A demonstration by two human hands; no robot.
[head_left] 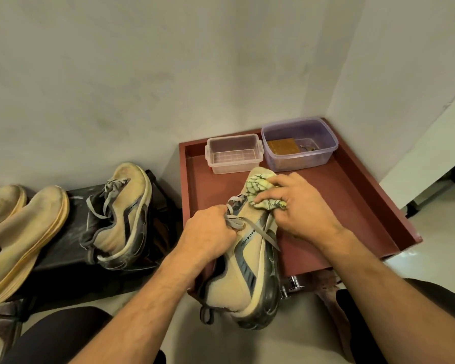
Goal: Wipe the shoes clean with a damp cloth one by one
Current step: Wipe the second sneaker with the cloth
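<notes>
A beige and grey sneaker (pixel 244 279) lies tilted over the front edge of a dark red tray (pixel 352 195), toe pointing away from me. My left hand (pixel 208 232) grips it at the laces and tongue. My right hand (pixel 300 206) holds a crumpled yellow-green cloth (pixel 260 190) and presses it on the shoe's toe area. Its matching sneaker (pixel 121 219) stands on a black stand (pixel 63 248) to the left.
Two plain beige shoes (pixel 24 232) lean at the far left. At the tray's back stand a clear empty box (pixel 234 153) and a purple-tinted tub (pixel 300 143) holding a brown block. Walls close off the back and right corner. My knees are at the bottom.
</notes>
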